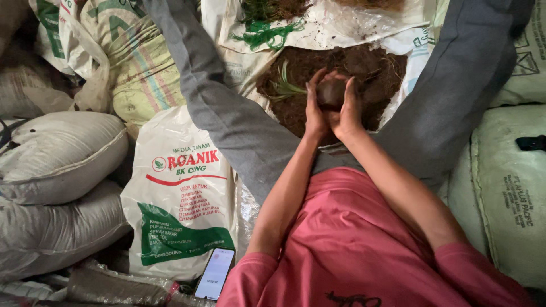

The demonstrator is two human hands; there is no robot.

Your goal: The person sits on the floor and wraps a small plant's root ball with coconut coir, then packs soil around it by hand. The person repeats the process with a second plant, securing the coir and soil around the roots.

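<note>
Both hands, left hand [314,108] and right hand [348,111], cupped tight around dark soil ball [331,92], upper centre of frame, above brown soil heap [364,68] on white sack [341,28]. Advice: press evenly, turn ball, keep over heap; phone [214,273] lower left

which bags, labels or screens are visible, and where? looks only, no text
White sack: left of the lap, red and green print.
Phone: below that sack, lit pale screen.
Striped woven sack: upper left, beige.
Grey sacks: far left, stacked.
Pale green sack: right edge, dark print.
Hands: cup a dark soil ball.
</note>
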